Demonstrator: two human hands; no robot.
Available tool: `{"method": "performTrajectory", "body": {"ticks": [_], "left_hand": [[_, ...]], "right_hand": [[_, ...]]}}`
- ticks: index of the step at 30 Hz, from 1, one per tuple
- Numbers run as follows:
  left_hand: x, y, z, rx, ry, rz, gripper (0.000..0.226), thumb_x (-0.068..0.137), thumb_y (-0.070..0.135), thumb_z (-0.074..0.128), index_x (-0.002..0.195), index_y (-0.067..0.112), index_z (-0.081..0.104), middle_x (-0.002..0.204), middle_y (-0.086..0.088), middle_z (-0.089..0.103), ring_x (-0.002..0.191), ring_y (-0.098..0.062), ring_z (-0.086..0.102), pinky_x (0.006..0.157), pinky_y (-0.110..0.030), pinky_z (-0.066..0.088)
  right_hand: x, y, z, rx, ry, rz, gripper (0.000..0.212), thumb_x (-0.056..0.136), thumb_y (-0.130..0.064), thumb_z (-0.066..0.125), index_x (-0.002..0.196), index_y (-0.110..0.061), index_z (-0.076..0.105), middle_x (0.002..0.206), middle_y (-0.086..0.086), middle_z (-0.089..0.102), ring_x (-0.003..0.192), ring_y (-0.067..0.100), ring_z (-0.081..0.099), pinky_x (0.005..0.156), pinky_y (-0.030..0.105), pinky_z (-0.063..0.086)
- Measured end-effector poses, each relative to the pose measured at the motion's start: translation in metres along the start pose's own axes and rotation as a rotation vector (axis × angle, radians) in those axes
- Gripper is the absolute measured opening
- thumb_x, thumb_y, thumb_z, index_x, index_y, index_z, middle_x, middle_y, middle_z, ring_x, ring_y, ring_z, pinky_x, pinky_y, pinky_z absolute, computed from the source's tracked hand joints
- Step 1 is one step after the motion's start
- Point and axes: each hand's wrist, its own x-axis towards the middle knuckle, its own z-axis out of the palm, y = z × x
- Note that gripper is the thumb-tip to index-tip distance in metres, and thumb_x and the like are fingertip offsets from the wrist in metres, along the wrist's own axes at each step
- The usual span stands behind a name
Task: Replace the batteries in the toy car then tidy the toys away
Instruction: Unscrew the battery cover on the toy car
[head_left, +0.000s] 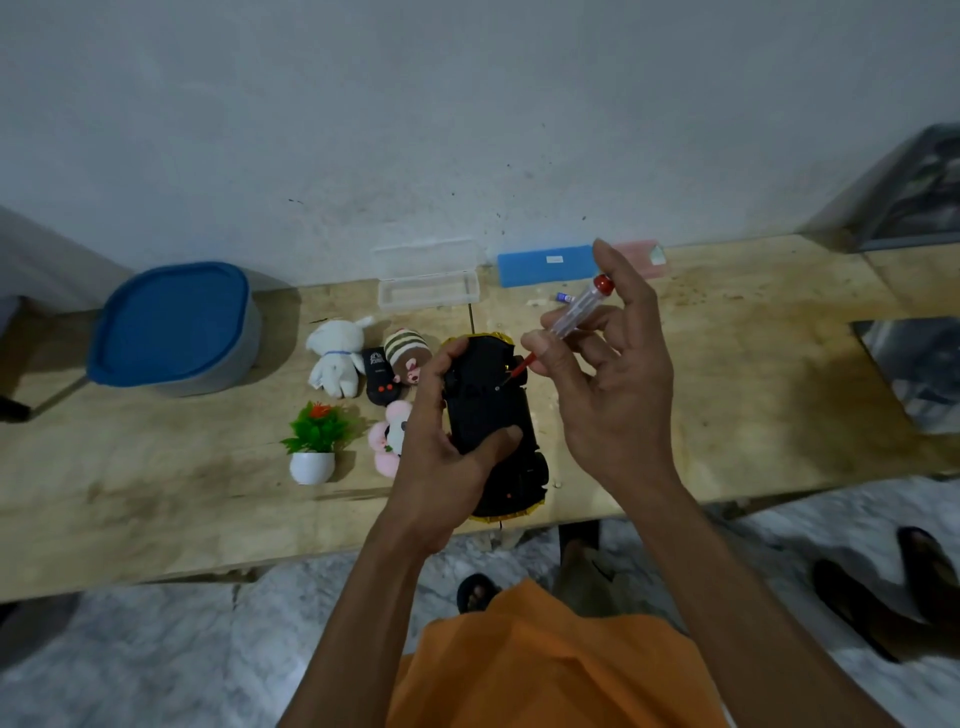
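The toy car (488, 410) lies upside down on the wooden table (727, 395), its black underside facing up, gold trim at both ends. My left hand (441, 441) grips its left side, thumb across the underside. My right hand (608, 374) holds a clear-handled screwdriver (576, 312) with a red cap; its tip touches a screw on the car's underside. A black remote control (379, 376) lies left of the car among three plush toys: a white one (337, 356), a striped brown one (408, 353) and a pink one (387, 436).
A grey tub with a blue lid (174, 327) stands at the left. A clear open plastic case (428, 283), a blue box (545, 267), a pink box (641, 254) and a battery (563, 297) lie near the wall. A small potted plant (314, 441) stands front left. Sandals (883, 587) lie on the floor.
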Motion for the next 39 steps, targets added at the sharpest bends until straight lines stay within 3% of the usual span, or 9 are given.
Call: {"method": "performTrajectory", "body": {"ticks": [7, 12, 17, 23, 27, 31, 35, 39], "left_hand": [[0.0, 0.001, -0.004, -0.014, 0.001, -0.009, 0.082, 0.083, -0.014, 0.071, 0.146, 0.029, 0.04, 0.142, 0.005, 0.051, 0.119, -0.012, 0.063, 0.085, -0.032, 0.06], [0.002, 0.001, -0.007, 0.016, -0.003, 0.0, 0.081, 0.083, -0.012, 0.072, 0.145, 0.03, 0.041, 0.142, 0.01, 0.052, 0.124, -0.015, 0.059, 0.092, -0.04, 0.059], [0.004, 0.003, -0.009, 0.052, -0.003, 0.01, 0.08, 0.083, -0.011, 0.073, 0.145, 0.028, 0.042, 0.14, 0.013, 0.053, 0.127, -0.011, 0.057, 0.096, -0.045, 0.057], [0.007, 0.004, -0.013, 0.053, -0.011, 0.013, 0.081, 0.082, -0.011, 0.074, 0.145, 0.028, 0.041, 0.143, 0.011, 0.051, 0.131, -0.016, 0.054, 0.097, -0.05, 0.056], [0.007, 0.004, -0.013, 0.058, -0.028, 0.008, 0.081, 0.083, -0.011, 0.074, 0.145, 0.029, 0.042, 0.14, 0.015, 0.053, 0.132, -0.017, 0.054, 0.102, -0.052, 0.052], [0.006, 0.003, -0.012, 0.061, -0.019, 0.003, 0.082, 0.082, -0.01, 0.075, 0.144, 0.031, 0.042, 0.136, 0.02, 0.055, 0.13, -0.011, 0.055, 0.101, -0.049, 0.054], [0.005, 0.002, -0.013, 0.056, -0.013, -0.005, 0.083, 0.081, -0.009, 0.076, 0.143, 0.034, 0.043, 0.137, 0.018, 0.054, 0.129, -0.013, 0.055, 0.099, -0.048, 0.055], [0.004, 0.003, -0.013, 0.043, -0.012, -0.003, 0.082, 0.081, -0.009, 0.076, 0.142, 0.035, 0.043, 0.137, 0.019, 0.053, 0.13, -0.012, 0.055, 0.099, -0.048, 0.056]], "right_hand": [[0.0, 0.002, 0.006, 0.014, -0.003, 0.022, 0.07, 0.091, -0.01, 0.072, 0.146, -0.033, 0.036, 0.1, -0.001, 0.069, 0.097, 0.021, 0.072, 0.079, 0.05, 0.061], [0.002, 0.001, 0.008, 0.004, -0.034, -0.025, 0.068, 0.092, -0.01, 0.07, 0.147, -0.03, 0.035, 0.105, -0.002, 0.068, 0.1, 0.02, 0.071, 0.08, 0.047, 0.061], [0.007, -0.001, 0.009, -0.067, -0.162, -0.129, 0.066, 0.097, -0.006, 0.062, 0.152, -0.019, 0.028, 0.108, 0.0, 0.066, 0.097, 0.015, 0.071, 0.084, 0.033, 0.06], [0.012, -0.008, 0.009, -0.142, -0.205, -0.19, 0.06, 0.094, -0.008, 0.065, 0.14, -0.032, 0.034, 0.122, 0.008, 0.063, 0.103, 0.007, 0.066, 0.077, 0.016, 0.055], [0.018, -0.011, 0.009, -0.089, -0.258, -0.169, 0.061, 0.094, -0.001, 0.064, 0.143, -0.028, 0.039, 0.115, 0.005, 0.065, 0.105, 0.011, 0.067, 0.081, 0.023, 0.058], [0.021, -0.012, 0.01, -0.098, -0.243, -0.194, 0.059, 0.091, -0.004, 0.071, 0.14, -0.023, 0.045, 0.12, 0.002, 0.062, 0.104, 0.012, 0.064, 0.079, 0.021, 0.057], [0.021, -0.013, 0.009, -0.095, -0.265, -0.177, 0.063, 0.091, 0.0, 0.067, 0.143, -0.025, 0.042, 0.116, 0.001, 0.064, 0.102, 0.015, 0.068, 0.082, 0.029, 0.06], [0.018, -0.014, 0.011, -0.171, -0.198, -0.259, 0.059, 0.088, -0.008, 0.074, 0.139, -0.022, 0.047, 0.117, 0.001, 0.062, 0.098, 0.012, 0.064, 0.075, 0.023, 0.059]]}}
